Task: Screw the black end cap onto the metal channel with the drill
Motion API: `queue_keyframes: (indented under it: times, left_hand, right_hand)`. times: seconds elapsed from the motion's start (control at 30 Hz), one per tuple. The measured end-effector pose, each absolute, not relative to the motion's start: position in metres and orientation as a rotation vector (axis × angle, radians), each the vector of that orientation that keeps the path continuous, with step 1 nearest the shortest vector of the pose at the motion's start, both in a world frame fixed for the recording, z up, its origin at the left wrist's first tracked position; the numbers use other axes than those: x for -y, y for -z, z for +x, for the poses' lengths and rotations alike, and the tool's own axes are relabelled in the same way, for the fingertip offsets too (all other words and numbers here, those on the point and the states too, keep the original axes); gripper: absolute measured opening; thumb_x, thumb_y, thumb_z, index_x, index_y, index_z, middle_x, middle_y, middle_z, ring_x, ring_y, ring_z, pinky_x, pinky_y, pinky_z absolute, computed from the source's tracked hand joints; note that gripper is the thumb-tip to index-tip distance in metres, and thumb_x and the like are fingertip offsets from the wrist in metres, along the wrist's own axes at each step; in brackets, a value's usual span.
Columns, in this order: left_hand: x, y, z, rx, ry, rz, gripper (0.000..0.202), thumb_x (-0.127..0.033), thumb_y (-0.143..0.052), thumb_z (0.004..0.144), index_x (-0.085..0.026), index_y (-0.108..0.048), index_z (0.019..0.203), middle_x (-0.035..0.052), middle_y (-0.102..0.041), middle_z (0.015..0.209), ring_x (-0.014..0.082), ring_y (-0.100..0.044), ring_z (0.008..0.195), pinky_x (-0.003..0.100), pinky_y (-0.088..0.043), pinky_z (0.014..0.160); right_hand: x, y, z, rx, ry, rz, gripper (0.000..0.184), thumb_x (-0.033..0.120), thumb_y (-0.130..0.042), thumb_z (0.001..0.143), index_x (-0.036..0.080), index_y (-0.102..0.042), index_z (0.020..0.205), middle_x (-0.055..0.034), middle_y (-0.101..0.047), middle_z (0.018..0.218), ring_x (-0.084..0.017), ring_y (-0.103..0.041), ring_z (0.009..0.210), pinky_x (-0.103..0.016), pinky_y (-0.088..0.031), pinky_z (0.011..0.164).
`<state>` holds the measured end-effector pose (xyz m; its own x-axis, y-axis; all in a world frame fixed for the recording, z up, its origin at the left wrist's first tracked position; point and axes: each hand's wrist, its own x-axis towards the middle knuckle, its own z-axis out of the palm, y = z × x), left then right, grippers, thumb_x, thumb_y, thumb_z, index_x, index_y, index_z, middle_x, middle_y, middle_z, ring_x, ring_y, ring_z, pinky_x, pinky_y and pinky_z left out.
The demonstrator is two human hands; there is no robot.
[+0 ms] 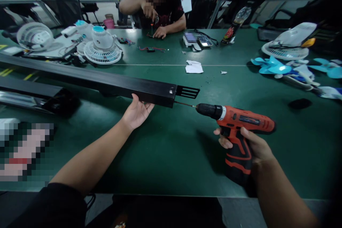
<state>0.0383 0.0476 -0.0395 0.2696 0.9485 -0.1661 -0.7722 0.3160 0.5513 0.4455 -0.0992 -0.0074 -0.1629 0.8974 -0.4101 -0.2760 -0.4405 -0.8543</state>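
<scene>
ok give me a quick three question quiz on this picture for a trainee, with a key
1. Multiple choice: which tool is in the right hand?
A) hammer
B) power drill
C) pliers

2. True or false: the left hand is holding a screwdriver.

3. Fill in the blank: the thin bit points at the ____ of the black beam.

Key:
1. B
2. False; it is at the underside of the black beam.
3. end
</scene>
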Motion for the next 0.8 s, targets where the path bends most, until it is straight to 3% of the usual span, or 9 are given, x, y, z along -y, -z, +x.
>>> queue_keyframes:
  times: [0.13,0.2,0.4,0.57,0.7,0.8]
  left_hand:
    - [-0.048,0.040,0.037,-0.510,-1.194,0.402,0.064,-0.066,-0.051,0.125,-0.028,-0.062,0.176,0.0062,-0.091,0.133,0.0216,-0.087,0.126,0.032,-0.064,0.122]
    - [-0.049,0.041,0.037,-0.509,-1.199,0.410,0.064,-0.066,-0.052,0.124,-0.028,-0.062,0.175,0.0062,-0.091,0.134,0.0215,-0.087,0.127,0.031,-0.063,0.122]
    - [-0.046,0.037,0.039,-0.521,-1.214,0.402,0.062,-0.065,-0.049,0.125,-0.026,-0.067,0.170,0.0056,-0.092,0.127,0.0208,-0.088,0.123,0.031,-0.065,0.118]
    - [-0.045,0.037,0.038,-0.522,-1.209,0.403,0.061,-0.064,-0.054,0.124,-0.027,-0.065,0.172,0.0053,-0.092,0.128,0.0208,-0.087,0.123,0.032,-0.064,0.121]
    - [-0.045,0.038,0.037,-0.496,-1.216,0.406,0.058,-0.062,-0.058,0.124,-0.028,-0.067,0.169,0.0051,-0.092,0.125,0.0213,-0.088,0.122,0.034,-0.063,0.123]
    - [-0.045,0.038,0.038,-0.499,-1.225,0.397,0.051,-0.060,-0.058,0.124,-0.026,-0.073,0.160,0.0050,-0.092,0.121,0.0212,-0.088,0.119,0.034,-0.064,0.122]
  right_hand:
    - [0.101,0.007,0.450,0.779,-1.816,-1.209,0.070,0.077,-0.103,0.071,0.023,-0.093,0.114,-0.0112,-0.084,0.081,-0.022,-0.071,0.059,-0.029,-0.057,0.048]
    - [0.103,0.008,0.450,0.769,-1.832,-1.205,0.072,0.077,-0.102,0.072,0.022,-0.093,0.117,-0.0103,-0.082,0.077,-0.025,-0.075,0.064,-0.031,-0.060,0.053]
    - [0.100,0.010,0.444,0.861,-1.827,-1.028,0.059,0.073,-0.097,0.080,0.020,-0.092,0.105,0.0035,-0.050,0.048,-0.017,-0.044,0.047,-0.029,-0.046,0.047]
    - [0.097,0.008,0.440,0.854,-1.724,-0.989,0.052,0.064,-0.089,0.084,0.021,-0.088,0.112,-0.0068,-0.076,0.073,-0.011,-0.026,0.045,-0.033,-0.040,0.045]
    - [0.098,0.007,0.443,0.865,-1.793,-0.980,0.052,0.064,-0.090,0.081,0.020,-0.087,0.109,0.0003,-0.058,0.054,-0.015,-0.032,0.047,-0.033,-0.042,0.047]
    - [0.098,0.008,0.445,0.887,-1.783,-0.985,0.051,0.063,-0.092,0.082,0.020,-0.087,0.110,-0.0037,-0.067,0.062,-0.015,-0.034,0.048,-0.034,-0.041,0.046]
